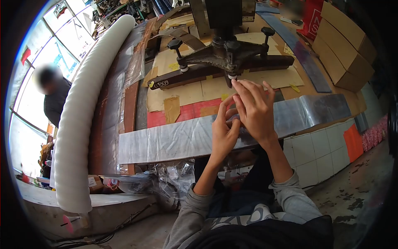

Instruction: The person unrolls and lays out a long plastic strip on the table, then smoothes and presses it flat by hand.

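My left hand is raised over the front strip of the table, its fingers curled and its thumb bent in. Whatever it may hold is hidden behind the fingers. Right beside it, my right hand has its fingers stretched forward and partly spread, and no object shows in it. Its upper fingertips are near a white-tipped screw foot under the black metal press head. Below both hands lies a long strip covered with clear plastic. Behind it are a red sheet and brown cardboard.
A tall roll of white foam leans along the left side. Cardboard boxes stand at the right, near a red bag. A dark metal bar lies under the press head. Another person is at the far left.
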`<state>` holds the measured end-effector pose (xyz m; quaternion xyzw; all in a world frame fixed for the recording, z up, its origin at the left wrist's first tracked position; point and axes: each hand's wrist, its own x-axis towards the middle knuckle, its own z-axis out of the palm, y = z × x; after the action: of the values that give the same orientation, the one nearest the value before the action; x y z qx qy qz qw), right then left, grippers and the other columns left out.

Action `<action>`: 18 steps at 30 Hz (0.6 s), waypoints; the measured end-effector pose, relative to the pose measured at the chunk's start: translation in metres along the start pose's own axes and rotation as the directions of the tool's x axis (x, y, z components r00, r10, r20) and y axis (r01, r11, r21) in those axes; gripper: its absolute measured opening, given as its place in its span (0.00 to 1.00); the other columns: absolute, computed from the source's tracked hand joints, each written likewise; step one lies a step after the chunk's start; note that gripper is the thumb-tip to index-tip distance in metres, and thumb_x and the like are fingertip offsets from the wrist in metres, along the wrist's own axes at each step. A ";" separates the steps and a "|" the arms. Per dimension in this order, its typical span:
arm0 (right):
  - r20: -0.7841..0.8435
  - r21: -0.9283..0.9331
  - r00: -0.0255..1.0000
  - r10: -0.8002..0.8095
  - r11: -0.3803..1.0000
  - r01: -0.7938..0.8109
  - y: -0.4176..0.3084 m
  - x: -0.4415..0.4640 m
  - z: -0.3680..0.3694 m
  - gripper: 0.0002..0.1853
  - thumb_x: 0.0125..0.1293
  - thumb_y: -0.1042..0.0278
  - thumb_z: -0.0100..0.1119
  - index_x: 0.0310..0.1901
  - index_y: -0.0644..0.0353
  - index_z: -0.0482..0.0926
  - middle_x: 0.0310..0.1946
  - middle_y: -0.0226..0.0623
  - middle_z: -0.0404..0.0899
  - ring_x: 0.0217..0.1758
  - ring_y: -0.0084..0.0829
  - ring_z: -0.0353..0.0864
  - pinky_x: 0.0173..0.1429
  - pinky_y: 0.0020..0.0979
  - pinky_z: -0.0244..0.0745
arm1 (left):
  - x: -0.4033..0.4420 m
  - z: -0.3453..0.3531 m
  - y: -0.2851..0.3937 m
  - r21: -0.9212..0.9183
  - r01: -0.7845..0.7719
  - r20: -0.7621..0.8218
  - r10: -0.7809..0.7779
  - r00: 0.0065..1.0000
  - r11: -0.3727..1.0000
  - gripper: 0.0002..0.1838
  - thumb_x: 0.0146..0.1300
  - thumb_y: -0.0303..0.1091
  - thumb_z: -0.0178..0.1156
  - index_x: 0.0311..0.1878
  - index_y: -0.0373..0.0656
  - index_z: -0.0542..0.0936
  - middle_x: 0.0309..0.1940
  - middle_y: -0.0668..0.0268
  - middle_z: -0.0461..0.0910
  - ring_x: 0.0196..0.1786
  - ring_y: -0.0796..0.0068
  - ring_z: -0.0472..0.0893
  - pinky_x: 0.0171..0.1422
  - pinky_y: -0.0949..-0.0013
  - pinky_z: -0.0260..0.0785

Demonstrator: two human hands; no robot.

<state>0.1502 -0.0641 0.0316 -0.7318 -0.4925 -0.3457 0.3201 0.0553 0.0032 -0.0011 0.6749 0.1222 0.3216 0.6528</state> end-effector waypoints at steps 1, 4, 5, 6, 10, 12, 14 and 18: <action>-0.012 0.001 1.000 -0.006 1.000 0.006 0.000 -0.001 0.002 0.22 0.61 0.67 0.62 0.59 0.53 0.77 0.50 0.29 0.77 0.56 0.28 0.76 0.68 0.49 0.57 | 0.000 0.000 -0.002 0.015 -0.021 -0.005 0.021 1.000 1.000 0.28 0.64 0.16 0.47 0.69 0.39 0.61 0.45 0.58 0.81 0.32 0.88 0.76 0.31 0.83 0.66; -0.018 -0.003 1.000 -0.026 1.000 0.025 0.001 -0.004 0.003 0.22 0.60 0.68 0.63 0.58 0.52 0.78 0.51 0.29 0.78 0.56 0.28 0.77 0.69 0.51 0.57 | -0.001 0.001 -0.001 0.025 -0.077 -0.021 0.077 0.997 0.997 0.29 0.64 0.16 0.47 0.69 0.38 0.61 0.45 0.57 0.82 0.36 0.86 0.77 0.37 0.82 0.67; -0.015 -0.005 0.999 -0.034 0.999 0.034 0.001 -0.004 0.003 0.23 0.59 0.68 0.63 0.58 0.51 0.78 0.52 0.29 0.79 0.56 0.29 0.77 0.69 0.52 0.57 | -0.002 0.001 0.001 0.025 -0.055 -0.020 0.055 0.998 0.998 0.30 0.62 0.16 0.48 0.69 0.39 0.61 0.45 0.56 0.82 0.38 0.82 0.79 0.40 0.79 0.70; -0.012 -0.013 0.999 -0.043 0.999 0.043 0.001 -0.004 0.002 0.23 0.59 0.68 0.63 0.58 0.51 0.79 0.52 0.29 0.79 0.56 0.29 0.77 0.70 0.52 0.56 | -0.003 0.000 0.003 0.026 -0.034 -0.020 0.034 0.999 0.999 0.31 0.61 0.16 0.48 0.69 0.40 0.62 0.46 0.54 0.83 0.41 0.77 0.82 0.43 0.75 0.73; 0.008 -0.035 0.997 -0.080 0.996 0.081 0.004 -0.005 0.000 0.23 0.57 0.69 0.64 0.57 0.52 0.79 0.54 0.30 0.79 0.57 0.29 0.77 0.71 0.53 0.54 | -0.003 -0.001 0.003 0.043 -0.077 -0.014 0.078 0.997 0.996 0.32 0.59 0.16 0.48 0.69 0.41 0.63 0.46 0.52 0.83 0.44 0.71 0.85 0.46 0.70 0.77; 0.005 -0.031 0.995 -0.095 0.995 0.095 0.005 -0.005 0.000 0.21 0.56 0.70 0.64 0.55 0.53 0.80 0.53 0.30 0.79 0.56 0.29 0.77 0.71 0.52 0.55 | -0.003 0.000 0.004 0.043 -0.077 -0.020 0.078 0.997 0.996 0.32 0.59 0.15 0.48 0.69 0.41 0.63 0.45 0.52 0.83 0.43 0.71 0.85 0.46 0.70 0.78; -0.013 -0.016 0.994 -0.109 0.994 0.109 0.005 -0.003 -0.001 0.18 0.55 0.70 0.65 0.50 0.55 0.82 0.51 0.29 0.80 0.55 0.30 0.78 0.70 0.50 0.57 | -0.004 0.000 0.003 0.069 -0.083 -0.015 0.085 0.996 0.994 0.32 0.59 0.15 0.48 0.69 0.41 0.62 0.44 0.52 0.84 0.42 0.71 0.85 0.45 0.70 0.78; 0.024 0.197 0.997 -0.068 0.978 0.062 0.014 0.004 -0.002 0.10 0.53 0.71 0.65 0.39 0.58 0.81 0.45 0.29 0.79 0.52 0.30 0.77 0.67 0.45 0.62 | -0.007 -0.002 0.003 0.110 -0.039 0.030 0.036 0.999 0.993 0.33 0.61 0.15 0.47 0.72 0.40 0.58 0.42 0.57 0.83 0.41 0.78 0.82 0.43 0.76 0.73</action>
<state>0.1643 -0.0683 0.0343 -0.6854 -0.5526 -0.2943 0.3718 0.0484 0.0003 0.0001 0.7165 0.1182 0.3171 0.6100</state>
